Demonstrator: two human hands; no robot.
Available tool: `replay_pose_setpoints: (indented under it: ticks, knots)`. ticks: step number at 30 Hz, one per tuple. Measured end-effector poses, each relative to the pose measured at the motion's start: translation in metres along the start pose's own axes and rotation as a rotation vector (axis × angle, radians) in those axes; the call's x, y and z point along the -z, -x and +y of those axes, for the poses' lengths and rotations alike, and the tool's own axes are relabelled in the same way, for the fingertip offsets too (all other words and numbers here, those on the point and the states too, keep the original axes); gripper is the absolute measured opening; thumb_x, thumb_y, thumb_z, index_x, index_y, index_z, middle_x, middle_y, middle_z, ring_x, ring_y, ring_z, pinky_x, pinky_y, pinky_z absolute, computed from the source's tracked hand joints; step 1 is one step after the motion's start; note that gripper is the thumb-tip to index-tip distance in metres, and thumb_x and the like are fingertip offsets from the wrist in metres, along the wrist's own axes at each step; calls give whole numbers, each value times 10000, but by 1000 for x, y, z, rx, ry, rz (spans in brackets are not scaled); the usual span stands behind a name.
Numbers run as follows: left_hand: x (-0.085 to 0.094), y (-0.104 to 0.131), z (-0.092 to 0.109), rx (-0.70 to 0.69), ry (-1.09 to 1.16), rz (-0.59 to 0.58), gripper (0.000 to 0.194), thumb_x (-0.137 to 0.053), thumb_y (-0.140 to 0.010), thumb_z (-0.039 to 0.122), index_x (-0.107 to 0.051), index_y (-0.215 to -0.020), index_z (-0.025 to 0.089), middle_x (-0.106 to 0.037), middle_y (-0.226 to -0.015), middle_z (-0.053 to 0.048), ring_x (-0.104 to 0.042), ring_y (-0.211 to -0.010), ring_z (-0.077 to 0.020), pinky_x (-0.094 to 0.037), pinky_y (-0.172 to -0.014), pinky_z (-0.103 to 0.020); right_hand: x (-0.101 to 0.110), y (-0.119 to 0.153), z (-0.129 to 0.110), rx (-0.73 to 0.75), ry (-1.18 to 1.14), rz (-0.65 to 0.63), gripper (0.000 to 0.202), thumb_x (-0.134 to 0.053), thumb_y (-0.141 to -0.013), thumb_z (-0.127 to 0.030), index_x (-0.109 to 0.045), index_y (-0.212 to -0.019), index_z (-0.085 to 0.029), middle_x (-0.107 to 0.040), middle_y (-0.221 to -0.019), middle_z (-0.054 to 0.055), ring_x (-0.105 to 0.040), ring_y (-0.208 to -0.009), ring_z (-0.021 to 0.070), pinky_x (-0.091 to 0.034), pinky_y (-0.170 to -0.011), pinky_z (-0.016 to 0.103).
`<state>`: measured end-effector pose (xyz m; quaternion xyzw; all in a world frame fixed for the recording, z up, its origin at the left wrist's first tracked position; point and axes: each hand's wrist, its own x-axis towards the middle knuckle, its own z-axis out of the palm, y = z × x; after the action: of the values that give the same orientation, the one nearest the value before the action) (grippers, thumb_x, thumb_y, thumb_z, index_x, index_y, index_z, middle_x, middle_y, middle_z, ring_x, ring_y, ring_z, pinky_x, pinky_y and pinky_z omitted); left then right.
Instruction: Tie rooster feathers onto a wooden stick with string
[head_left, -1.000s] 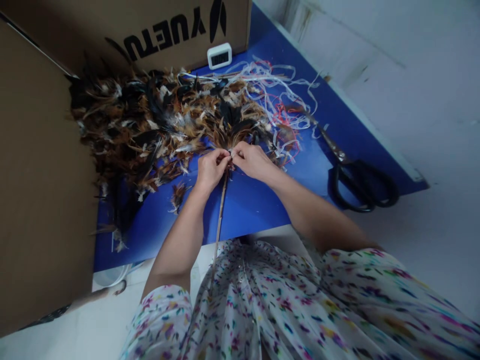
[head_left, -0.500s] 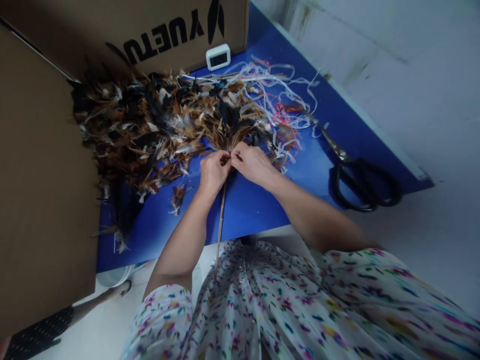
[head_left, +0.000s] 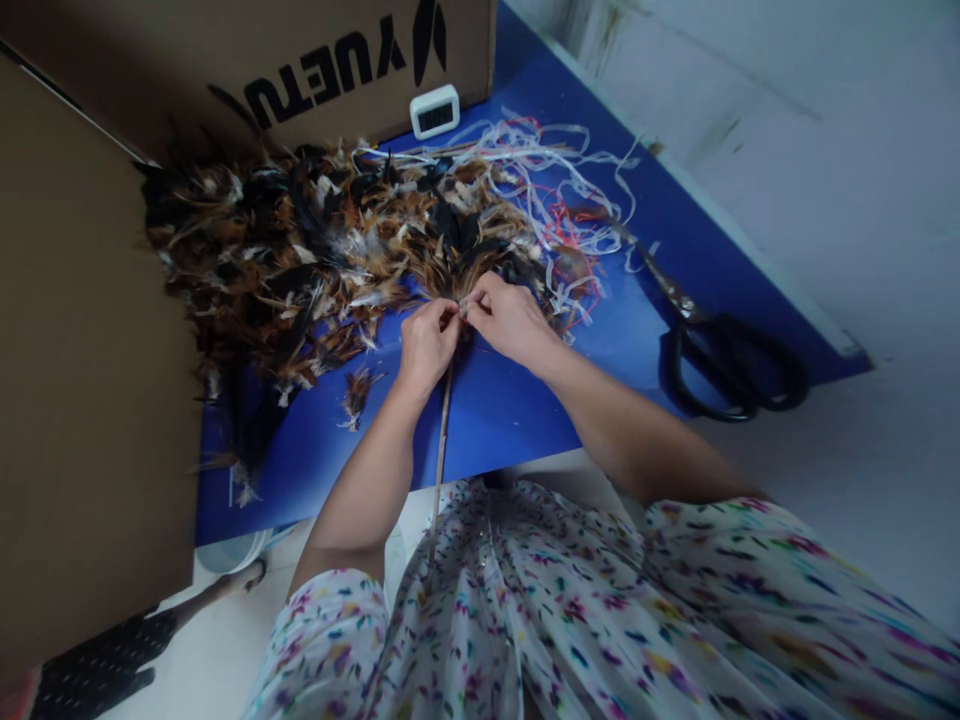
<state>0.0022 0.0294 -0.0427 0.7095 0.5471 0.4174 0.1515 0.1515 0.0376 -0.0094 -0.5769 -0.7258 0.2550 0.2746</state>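
Two hands meet at the middle of a blue tabletop (head_left: pixel 510 410): the left hand (head_left: pixel 426 343) and right hand (head_left: pixel 510 322) have their fingers pinched together on the top of one thin stick (head_left: pixel 441 440), where a feather bundle (head_left: pixel 469 255) fans out; what binds it is too small to tell. The stick runs back over the near edge to the lap. One heap of loose feathers (head_left: pixel 285 250) fills the far left corner against a cardboard box (head_left: pixel 247 50). One pair of black scissors (head_left: pixel 720 350) lies by the right edge, tangled strips (head_left: pixel 555 170) and one small white timer (head_left: pixel 435 110) beyond.
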Motion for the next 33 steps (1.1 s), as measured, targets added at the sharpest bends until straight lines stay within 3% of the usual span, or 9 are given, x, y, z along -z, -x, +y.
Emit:
replay_pose_setpoints:
  ticks: [5,8,12,18,25,30,33]
  knots:
    - [3,0,2,16,5,-29,82,-630,-798,133,-649,-756,201,-660,-709,-6,-575,-669,-143,-430,-686,-258,4,3,3,164,-118,194,211,-528,-758,-101,-597,-934,-196,-644,-943,58,-537,-689,143,-443,-673,284]
    - [4,0,3,17,18,-33,76,-633,-799,132,-641,-758,196,-658,-720,-13,-570,-673,-147,-419,-678,-260,5,5,1,272,-143,150,331,-518,-741,-87,-606,-1036,-209,-617,-1112,69,-546,-731,141,-466,-717,293]
    - [4,0,3,28,60,-28,124,-644,-771,81,-624,-732,196,-645,-722,-7,-567,-689,-148,-416,-702,-260,2,1,3,327,-144,46,390,-496,-758,-58,-642,-1098,-180,-638,-1108,82,-599,-868,171,-474,-839,312]
    - [5,0,4,-8,33,-43,98,-625,-824,149,-623,-742,203,-634,-700,7,-548,-656,-132,-402,-682,-251,-2,-8,12,287,-82,-27,241,-482,-879,-112,-712,-935,-157,-706,-991,95,-636,-952,202,-459,-905,326]
    - [6,1,2,10,63,-42,83,-607,-851,188,-609,-771,207,-621,-678,20,-547,-621,-116,-399,-657,-242,1,-6,10,231,-33,-30,220,-500,-892,-139,-719,-903,-157,-719,-919,81,-640,-847,184,-450,-809,299]
    - [5,1,1,32,90,-42,89,-609,-848,166,-603,-770,209,-627,-667,25,-557,-611,-111,-412,-655,-237,2,-8,16,161,3,30,200,-532,-855,-142,-723,-912,-160,-712,-949,94,-629,-820,194,-462,-795,325]
    - [5,1,1,38,82,-49,98,-594,-854,153,-588,-773,208,-623,-651,31,-569,-604,-107,-420,-653,-234,5,-8,17,172,-78,152,213,-557,-792,-102,-702,-935,-162,-683,-977,90,-623,-853,195,-479,-780,325]
